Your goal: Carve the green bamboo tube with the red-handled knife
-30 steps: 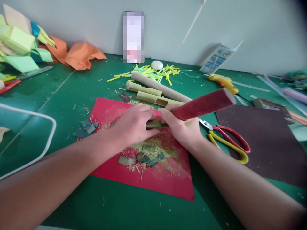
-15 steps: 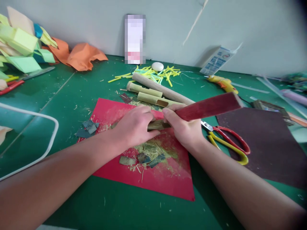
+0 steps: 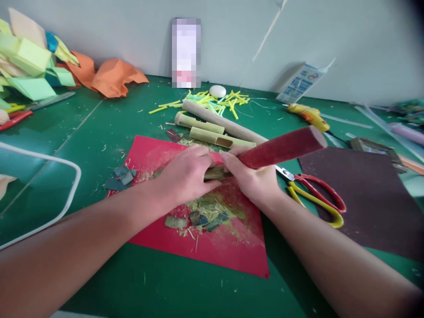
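My left hand (image 3: 190,174) is closed around a short piece of bamboo (image 3: 217,172), pressing it down over the red sheet (image 3: 155,243). Close beside it, my right hand (image 3: 251,172) grips a tool by its thick red wooden handle (image 3: 281,148), which points up to the right. The tool's working end is hidden between the hands. Below them on the sheet lie bamboo shavings and dust, with several dark scraps of sandpaper (image 3: 217,221). Two cut bamboo pieces, one a notched half-tube (image 3: 207,136), rest just beyond my hands.
Scissors (image 3: 318,190) with red and yellow handles lie right of my right hand, partly on a dark brown sheet (image 3: 367,198). Behind are a wooden rod (image 3: 221,120), yellow straw bits, a white egg-shaped object (image 3: 217,92) and a yellow glue gun (image 3: 306,115). Folded paper stands at left.
My right hand has shifted slightly left, and the red handle has turned a little, its far end moving left. My left hand holds the bamboo in the same place.
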Demonstrator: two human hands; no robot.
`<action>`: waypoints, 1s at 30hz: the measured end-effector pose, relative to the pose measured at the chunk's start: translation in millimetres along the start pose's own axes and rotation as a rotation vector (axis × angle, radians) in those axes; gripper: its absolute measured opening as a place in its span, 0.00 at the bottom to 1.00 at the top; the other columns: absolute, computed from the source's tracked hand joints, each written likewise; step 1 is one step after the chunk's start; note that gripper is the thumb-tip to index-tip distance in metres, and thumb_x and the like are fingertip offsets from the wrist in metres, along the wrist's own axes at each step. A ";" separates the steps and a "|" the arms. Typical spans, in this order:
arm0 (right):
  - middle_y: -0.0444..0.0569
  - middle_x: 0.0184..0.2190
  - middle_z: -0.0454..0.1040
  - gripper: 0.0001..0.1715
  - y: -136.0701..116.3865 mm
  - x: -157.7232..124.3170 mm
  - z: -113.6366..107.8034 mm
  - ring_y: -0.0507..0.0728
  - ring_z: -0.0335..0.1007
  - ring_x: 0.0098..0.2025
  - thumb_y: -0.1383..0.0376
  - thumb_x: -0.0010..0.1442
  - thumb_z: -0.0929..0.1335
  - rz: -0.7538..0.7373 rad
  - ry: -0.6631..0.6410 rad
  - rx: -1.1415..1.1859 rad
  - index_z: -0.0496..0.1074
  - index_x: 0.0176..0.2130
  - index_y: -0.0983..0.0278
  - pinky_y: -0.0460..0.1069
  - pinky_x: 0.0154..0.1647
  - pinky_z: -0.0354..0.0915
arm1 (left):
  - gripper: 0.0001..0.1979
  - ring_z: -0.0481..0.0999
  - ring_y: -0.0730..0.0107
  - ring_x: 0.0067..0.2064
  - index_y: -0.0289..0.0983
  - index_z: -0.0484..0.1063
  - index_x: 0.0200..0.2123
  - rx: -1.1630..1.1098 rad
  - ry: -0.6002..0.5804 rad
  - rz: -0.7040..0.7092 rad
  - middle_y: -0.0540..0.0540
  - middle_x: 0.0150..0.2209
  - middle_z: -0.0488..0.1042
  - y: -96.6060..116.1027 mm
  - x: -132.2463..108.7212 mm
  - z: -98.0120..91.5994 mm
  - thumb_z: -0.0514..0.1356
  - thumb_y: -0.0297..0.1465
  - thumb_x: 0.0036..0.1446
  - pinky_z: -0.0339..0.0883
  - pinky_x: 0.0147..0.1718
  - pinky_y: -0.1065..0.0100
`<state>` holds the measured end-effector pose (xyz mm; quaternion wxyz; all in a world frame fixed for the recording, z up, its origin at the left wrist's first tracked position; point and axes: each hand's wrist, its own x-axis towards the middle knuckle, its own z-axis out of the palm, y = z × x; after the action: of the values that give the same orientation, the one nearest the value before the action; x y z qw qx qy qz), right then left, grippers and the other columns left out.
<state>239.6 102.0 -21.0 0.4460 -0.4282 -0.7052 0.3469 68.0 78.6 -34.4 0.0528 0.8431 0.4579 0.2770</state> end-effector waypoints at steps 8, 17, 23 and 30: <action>0.42 0.22 0.70 0.13 2.2 -4.5 7.8 0.51 0.66 0.25 0.64 0.57 0.71 -0.062 0.124 -0.014 0.68 0.23 0.60 0.49 0.29 0.67 | 0.10 0.75 0.57 0.41 0.33 0.75 0.36 0.036 0.011 0.021 0.41 0.36 0.76 3.0 -1.6 0.7 0.67 0.33 0.56 0.72 0.40 0.58; 0.41 0.18 0.65 0.17 -2.9 -3.7 -1.1 0.51 0.62 0.23 0.60 0.59 0.70 0.048 0.159 0.094 0.68 0.21 0.61 0.50 0.30 0.64 | 0.10 0.76 0.53 0.41 0.33 0.76 0.34 0.037 -0.008 0.001 0.39 0.36 0.76 6.3 -4.8 -4.6 0.64 0.35 0.56 0.73 0.40 0.53; 0.44 0.23 0.68 0.21 1.2 -11.1 -8.7 0.51 0.60 0.22 0.49 0.63 0.68 -0.017 0.212 0.114 0.70 0.25 0.59 0.49 0.24 0.59 | 0.10 0.77 0.57 0.41 0.36 0.77 0.40 -0.037 -0.012 0.006 0.42 0.37 0.77 13.1 -8.5 -9.9 0.62 0.29 0.53 0.73 0.38 0.58; 0.44 0.20 0.65 0.25 6.1 -10.7 -10.2 0.52 0.58 0.21 0.46 0.65 0.63 -0.049 0.223 0.196 0.70 0.26 0.59 0.50 0.23 0.58 | 0.13 0.77 0.58 0.46 0.37 0.74 0.46 -0.085 -0.035 0.010 0.42 0.44 0.76 9.1 -9.4 -7.6 0.63 0.28 0.56 0.73 0.44 0.57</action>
<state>253.4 95.7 -26.2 0.5696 -0.4013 -0.6242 0.3534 66.9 64.6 -28.9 0.0950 0.8473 0.4404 0.2814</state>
